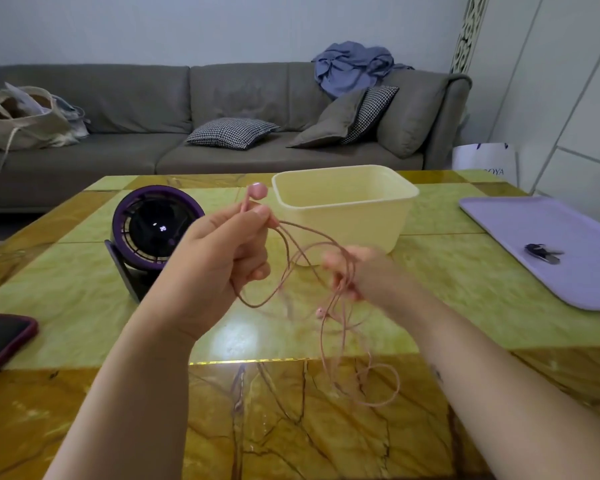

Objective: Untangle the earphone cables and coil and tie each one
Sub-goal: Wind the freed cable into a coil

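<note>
A pink earphone cable (326, 337) hangs in loose loops between my two hands above the table. My left hand (222, 258) pinches the cable just below one pink earbud (258, 191), which sticks up above my fingers. My right hand (354, 271) is blurred and its fingers are curled round several strands of the same cable. A second pink earbud (320, 312) dangles below my right hand. The cable's lower end lies in a loop (378, 386) on the tabletop.
A cream plastic tub (347, 202) stands behind my hands on the green and amber marble table (84, 289). A purple desk fan (153, 230) is at the left, a dark phone (4, 337) at the left edge, a lilac tray (551, 251) with keys (542, 252) at the right.
</note>
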